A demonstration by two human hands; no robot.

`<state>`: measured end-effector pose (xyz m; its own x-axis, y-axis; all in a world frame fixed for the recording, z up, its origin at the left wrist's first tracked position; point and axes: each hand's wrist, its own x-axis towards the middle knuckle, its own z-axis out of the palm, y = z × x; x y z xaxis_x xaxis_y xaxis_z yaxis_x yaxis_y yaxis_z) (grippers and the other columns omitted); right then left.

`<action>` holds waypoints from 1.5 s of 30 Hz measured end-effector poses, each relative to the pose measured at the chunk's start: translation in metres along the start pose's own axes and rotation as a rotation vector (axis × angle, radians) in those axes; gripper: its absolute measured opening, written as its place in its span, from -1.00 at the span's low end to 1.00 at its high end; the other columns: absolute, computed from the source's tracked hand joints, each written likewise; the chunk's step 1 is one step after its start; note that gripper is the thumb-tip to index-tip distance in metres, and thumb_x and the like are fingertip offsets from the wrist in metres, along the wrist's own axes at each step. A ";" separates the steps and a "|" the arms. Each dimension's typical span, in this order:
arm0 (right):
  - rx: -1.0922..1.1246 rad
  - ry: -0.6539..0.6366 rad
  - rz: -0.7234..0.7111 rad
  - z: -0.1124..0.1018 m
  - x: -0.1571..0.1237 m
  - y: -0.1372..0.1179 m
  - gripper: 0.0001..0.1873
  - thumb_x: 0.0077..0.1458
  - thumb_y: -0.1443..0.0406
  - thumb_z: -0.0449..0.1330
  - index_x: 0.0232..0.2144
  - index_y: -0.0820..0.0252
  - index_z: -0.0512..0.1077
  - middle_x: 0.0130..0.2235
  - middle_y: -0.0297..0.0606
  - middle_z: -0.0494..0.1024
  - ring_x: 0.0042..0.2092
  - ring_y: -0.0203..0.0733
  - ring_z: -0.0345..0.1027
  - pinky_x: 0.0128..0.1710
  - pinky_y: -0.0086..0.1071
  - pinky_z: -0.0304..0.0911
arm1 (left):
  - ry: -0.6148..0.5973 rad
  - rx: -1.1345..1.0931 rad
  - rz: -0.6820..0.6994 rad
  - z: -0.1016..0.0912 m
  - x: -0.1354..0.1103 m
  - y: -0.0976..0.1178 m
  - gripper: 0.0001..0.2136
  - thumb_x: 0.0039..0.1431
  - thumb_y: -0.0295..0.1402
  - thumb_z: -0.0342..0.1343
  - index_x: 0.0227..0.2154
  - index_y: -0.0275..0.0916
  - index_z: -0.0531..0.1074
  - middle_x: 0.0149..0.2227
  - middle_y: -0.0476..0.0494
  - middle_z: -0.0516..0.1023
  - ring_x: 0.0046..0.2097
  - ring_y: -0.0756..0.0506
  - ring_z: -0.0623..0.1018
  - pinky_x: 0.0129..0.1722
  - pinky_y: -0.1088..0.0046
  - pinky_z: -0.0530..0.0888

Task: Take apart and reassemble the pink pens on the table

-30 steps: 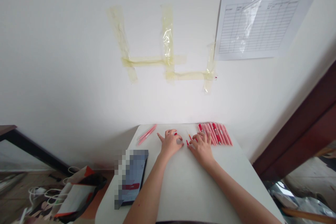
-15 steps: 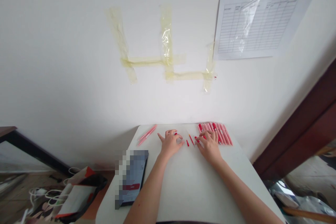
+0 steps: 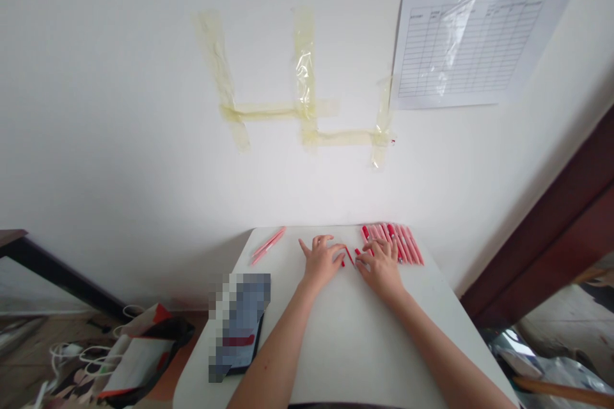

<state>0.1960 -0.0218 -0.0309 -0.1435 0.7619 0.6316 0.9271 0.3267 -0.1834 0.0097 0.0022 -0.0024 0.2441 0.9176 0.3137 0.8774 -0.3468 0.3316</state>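
Observation:
My left hand (image 3: 324, 262) rests over the white table with thumb and fingers spread. Its index fingertip reaches the upper end of a thin red pen refill (image 3: 350, 256), and its thumb is beside a small red pen part (image 3: 343, 263). On the other side, my right hand (image 3: 382, 270) has thumb and index finger drawn together by the refill's lower end; what lies between them is hidden. A red pen part (image 3: 357, 252) lies just beyond those fingers. Behind the right hand is a row of several pink and red pens (image 3: 407, 244), partly covered.
Pink pens (image 3: 268, 245) lie at the table's back left. A phone (image 3: 244, 326), partly pixelated, lies by the left forearm. The table (image 3: 350, 351) backs onto a wall with yellowed tape (image 3: 304, 70) and a printed sheet (image 3: 474, 45). Bags (image 3: 139, 358) stand on the floor at left.
My left hand has moved right, to the upper end of the refill, which its fingertip now covers. My right hand has shifted slightly left, its thumb and index finger nearer the refill's lower end.

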 end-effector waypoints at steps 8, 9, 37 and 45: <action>-0.022 -0.011 -0.005 0.003 0.000 0.001 -0.92 0.10 0.15 0.25 -0.34 -0.11 0.56 -0.13 -0.30 0.48 0.09 0.01 0.14 0.26 0.26 -0.34 | -0.050 0.020 0.003 0.002 0.001 0.007 -0.81 0.22 -0.17 0.09 -0.16 0.15 0.55 0.14 -0.06 0.38 0.21 -0.26 0.22 0.20 -0.41 -0.32; -0.016 -0.007 -0.006 0.003 0.000 0.001 -0.92 0.11 0.16 0.25 -0.34 -0.11 0.56 -0.13 -0.29 0.48 0.09 0.01 0.14 0.26 0.26 -0.33 | -0.041 0.022 0.011 0.003 0.001 0.006 -0.82 0.22 -0.16 0.09 -0.17 0.15 0.55 0.13 -0.06 0.38 0.21 -0.26 0.22 0.19 -0.42 -0.32; -0.032 -0.066 0.021 -0.003 0.002 0.001 -0.88 0.14 0.22 0.20 -0.40 -0.03 0.55 -0.11 -0.27 0.49 0.09 0.02 0.17 0.28 0.24 -0.33 | -0.057 -0.026 0.092 0.008 0.000 0.012 -0.82 0.08 -0.36 0.19 -0.27 0.08 0.56 0.12 -0.02 0.39 0.21 -0.25 0.23 0.18 -0.43 -0.38; -0.029 -0.042 -0.007 -0.004 0.002 0.000 -0.86 0.12 0.27 0.21 -0.44 -0.02 0.54 -0.13 -0.29 0.51 0.08 0.02 0.19 0.29 0.26 -0.37 | -0.029 -0.032 0.124 0.011 0.000 0.012 -0.87 0.10 -0.38 0.19 -0.35 0.04 0.57 0.12 -0.01 0.39 0.21 -0.24 0.24 0.18 -0.44 -0.38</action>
<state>0.1974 -0.0225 -0.0261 -0.1637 0.7825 0.6008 0.9355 0.3164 -0.1572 0.0248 -0.0003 -0.0080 0.3623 0.8721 0.3290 0.8260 -0.4639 0.3202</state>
